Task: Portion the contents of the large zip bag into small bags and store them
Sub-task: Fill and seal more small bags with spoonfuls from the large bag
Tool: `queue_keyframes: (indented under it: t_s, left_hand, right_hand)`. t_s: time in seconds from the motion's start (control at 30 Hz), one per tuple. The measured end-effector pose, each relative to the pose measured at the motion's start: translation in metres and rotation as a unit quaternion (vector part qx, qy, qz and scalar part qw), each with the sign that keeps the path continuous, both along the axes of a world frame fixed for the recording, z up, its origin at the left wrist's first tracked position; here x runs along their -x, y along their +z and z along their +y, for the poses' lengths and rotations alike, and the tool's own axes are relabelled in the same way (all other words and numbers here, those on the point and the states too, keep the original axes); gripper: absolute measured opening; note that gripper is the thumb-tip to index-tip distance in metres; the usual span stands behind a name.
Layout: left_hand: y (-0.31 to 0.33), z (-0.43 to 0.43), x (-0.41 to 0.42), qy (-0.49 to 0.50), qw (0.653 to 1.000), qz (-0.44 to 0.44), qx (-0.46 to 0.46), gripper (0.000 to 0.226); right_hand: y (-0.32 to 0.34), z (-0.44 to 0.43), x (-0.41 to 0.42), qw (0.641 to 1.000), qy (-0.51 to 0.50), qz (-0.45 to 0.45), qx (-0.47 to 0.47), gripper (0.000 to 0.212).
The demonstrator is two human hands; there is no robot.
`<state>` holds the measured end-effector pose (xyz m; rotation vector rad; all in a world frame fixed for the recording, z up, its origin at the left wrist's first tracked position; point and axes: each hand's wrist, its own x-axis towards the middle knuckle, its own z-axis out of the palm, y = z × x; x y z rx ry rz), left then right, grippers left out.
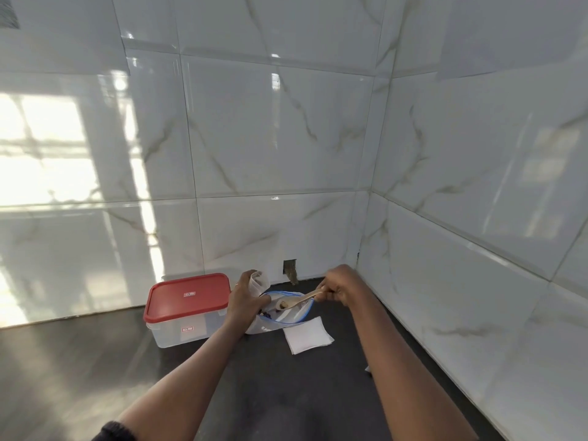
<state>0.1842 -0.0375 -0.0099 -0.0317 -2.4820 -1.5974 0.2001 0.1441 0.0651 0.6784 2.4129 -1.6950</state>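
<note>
A large zip bag (288,316) with a blue seal lies open on the dark counter near the corner. My left hand (245,296) grips a small clear bag (259,281), holding it upright just above the large bag's left side. My right hand (339,286) holds a wooden spoon (297,301) by its handle. The spoon's bowl, with a small load on it, hovers over the large bag's mouth, close to the small bag. A flat stack of small empty bags (307,335) lies in front of the large bag.
A clear plastic container with a red lid (187,297) stands shut to the left of the bags. Glossy marble-look tiled walls (280,138) close off the back and right. The dark counter (95,361) stretches to the left and toward me.
</note>
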Motion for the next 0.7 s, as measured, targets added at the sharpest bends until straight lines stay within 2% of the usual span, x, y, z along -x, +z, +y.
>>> queue_keyframes:
  t_s: [0.2,0.27,0.33,0.4,0.5,0.6,0.7]
  left_hand:
    - [-0.003,0.004,-0.001,-0.017,1.000,-0.011,0.010,0.063]
    - [-0.004,0.007,-0.002,-0.024,0.999,-0.015,0.016,0.062]
    - [-0.004,0.008,-0.004,-0.028,0.999,-0.019,0.019,0.062]
    - [-0.003,0.009,-0.006,-0.032,0.999,-0.022,0.019,0.062]
    - [-0.004,0.007,-0.005,-0.022,0.999,-0.023,0.006,0.064]
    - [-0.005,0.004,-0.004,-0.014,1.000,-0.023,-0.002,0.064]
    - [-0.004,0.002,-0.004,-0.006,1.000,-0.023,-0.008,0.061]
  right_hand:
    - [0.029,0.004,-0.002,0.997,-0.011,0.077,0.003,0.027]
    - [0.031,-0.006,-0.004,0.995,0.004,0.093,-0.028,0.020]
    - [0.030,-0.018,-0.007,0.989,0.041,0.105,-0.093,0.022]
    - [0.025,-0.028,-0.009,0.972,0.090,0.134,-0.172,0.026]
    - [0.020,-0.041,-0.014,0.926,0.140,0.207,-0.282,0.026]
    - [0.018,-0.048,-0.014,0.898,0.158,0.245,-0.330,0.029]
    - [0.021,-0.046,-0.013,0.891,0.147,0.258,-0.344,0.028]
